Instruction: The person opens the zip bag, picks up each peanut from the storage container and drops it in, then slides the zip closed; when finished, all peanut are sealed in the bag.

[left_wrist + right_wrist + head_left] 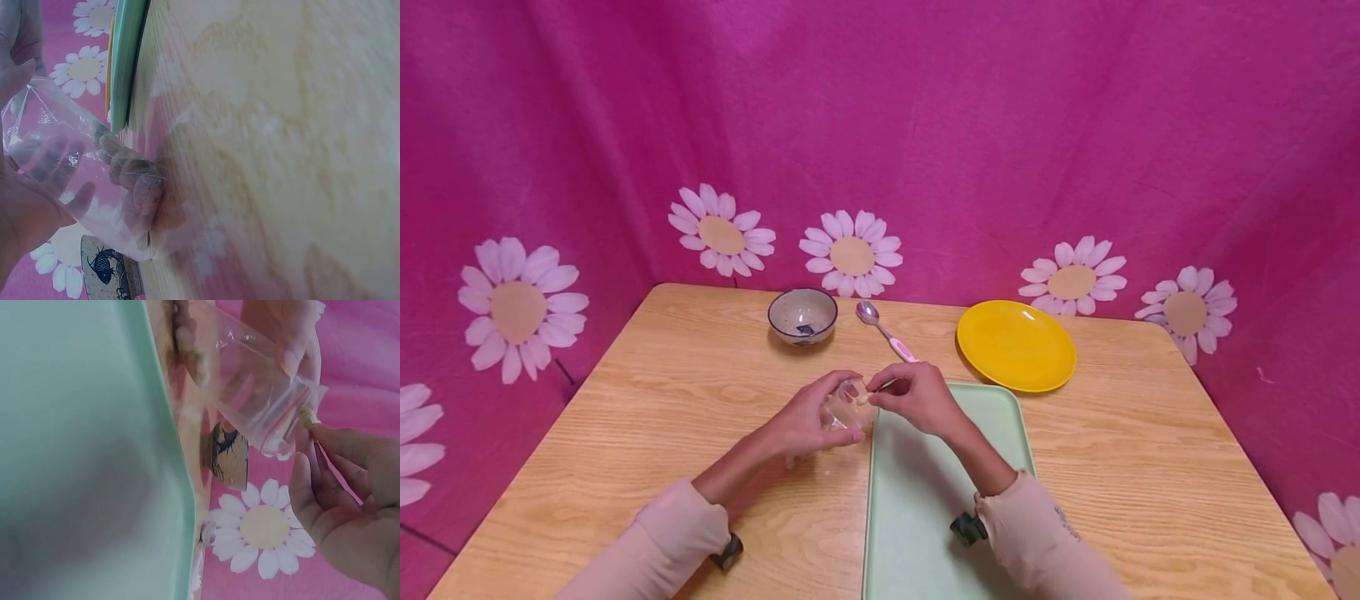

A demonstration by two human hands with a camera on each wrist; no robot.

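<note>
My left hand point(805, 421) holds a clear plastic zip bag point(109, 212) with fingers and thumb around it, its mouth turned toward the right hand. Several tan, bumpy pieces that look like peanuts in their shells point(134, 175) lie at the bottom of the bag. At the bag's mouth, my right hand point(925, 402) pinches one pale, rough-shelled peanut point(307, 417) between thumb and fingers. Both hands are above the table, over the left edge of a pale green tray point(917, 517). The bag's lower part is hard to make out in the head view.
A patterned bowl point(786, 313) with a dark blue rim stands at the back left. A spoon with a pink handle point(901, 348) lies beside it. The yellow plate point(1015, 346) is at the back right, behind the tray. Pink flowered cloth point(925, 150) hangs around the wooden table point(1135, 450).
</note>
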